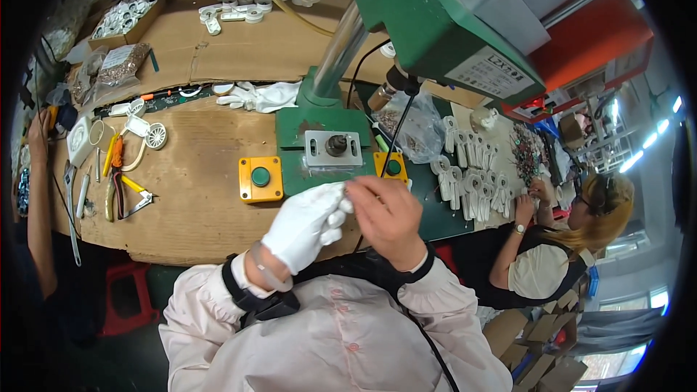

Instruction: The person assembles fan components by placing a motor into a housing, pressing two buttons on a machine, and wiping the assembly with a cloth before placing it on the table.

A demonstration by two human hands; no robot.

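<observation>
My left hand (299, 223), in a white knitted glove, is raised in front of the green press with its fingers curled. My bare right hand (388, 219) meets it, thumb and fingers pinched together at the tip of the gloved forefinger. Whatever lies between the fingertips is hidden or too small to make out. Just beyond the hands stands the press base (294, 141) with a metal fixture plate (350, 152) and a dark round post (336, 145) on it. A yellow box with a green button (261, 176) is at its left, and a second yellow button box (392, 167) at its right.
Pliers and cutters (116, 185), a wrench (70, 189) and white fan parts (155, 135) lie left. A white glove (265, 96) rests behind. The green press head (443, 36) overhangs; rows of white parts (472, 174) lie right. Co-workers sit at both sides.
</observation>
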